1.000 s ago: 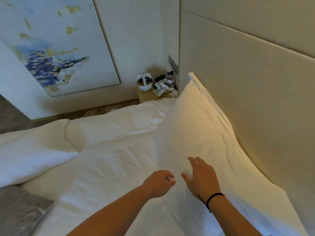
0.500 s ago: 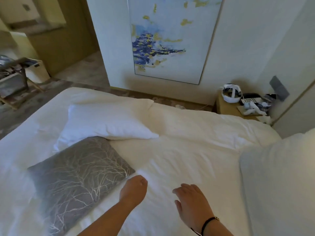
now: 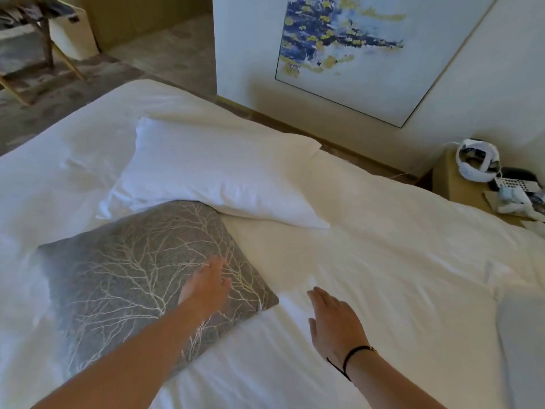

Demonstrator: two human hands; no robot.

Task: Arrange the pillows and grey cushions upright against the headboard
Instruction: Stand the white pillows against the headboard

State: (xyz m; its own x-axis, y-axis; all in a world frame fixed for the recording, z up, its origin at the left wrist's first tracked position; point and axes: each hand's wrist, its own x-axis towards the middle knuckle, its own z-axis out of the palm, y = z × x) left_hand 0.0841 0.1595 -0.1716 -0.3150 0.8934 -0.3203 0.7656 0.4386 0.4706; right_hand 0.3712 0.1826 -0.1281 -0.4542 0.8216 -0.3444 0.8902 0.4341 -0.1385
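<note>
A grey cushion (image 3: pixel 124 276) with a pale branch pattern lies flat on the white bed (image 3: pixel 398 276). Behind it a white pillow (image 3: pixel 212 172) also lies flat, its near edge touching the cushion. My left hand (image 3: pixel 206 287) hovers over the cushion's right part, fingers spread, holding nothing. My right hand (image 3: pixel 336 320) is over the bare sheet to the cushion's right, open, with a black band on the wrist. The edge of another white pillow (image 3: pixel 522 349) shows at the far right. The headboard is out of view.
A bedside table (image 3: pixel 451 178) at the right carries a white headset (image 3: pixel 477 163), a phone and small items. A framed blue and yellow painting (image 3: pixel 368 48) hangs on the wall. A wooden luggage rack (image 3: pixel 26 54) and a white bin (image 3: pixel 73 31) stand on the floor, upper left.
The view has swung left, away from the pillow propped on the headboard. Both hands left that pillow and moved left; my left hand now reaches over the grey cushion.
</note>
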